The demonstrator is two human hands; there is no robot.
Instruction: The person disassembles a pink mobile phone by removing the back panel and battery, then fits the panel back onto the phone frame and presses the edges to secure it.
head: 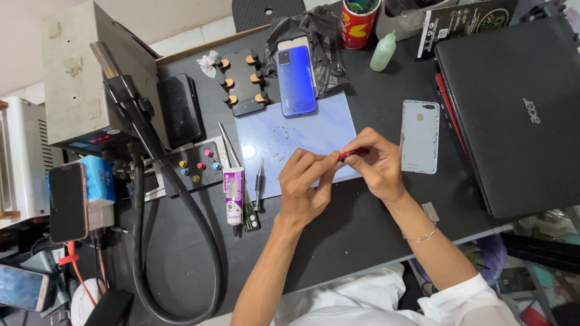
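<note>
Cluttered black workbench point(362, 235) with a pale blue mat point(302, 130), blue phone point(296, 80), laptop point(519, 108), left hand point(305, 184) and right hand point(377, 163) over the mat's edge, fingers pinched on a small red part point(351, 153)

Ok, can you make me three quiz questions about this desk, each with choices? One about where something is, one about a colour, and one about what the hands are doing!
1. Where is the blue phone?
A. at the top of the pale mat
B. on the laptop
C. under the hands

2. What colour is the small thing the hands pinch?
A. green
B. red
C. yellow

3. What is the laptop like?
A. open
B. shut
C. standing up

Answers:
1 A, it lies face down at the mat's far edge.
2 B, a red piece shows between the left hand and right hand.
3 B, its black lid lies flat and closed.
</note>
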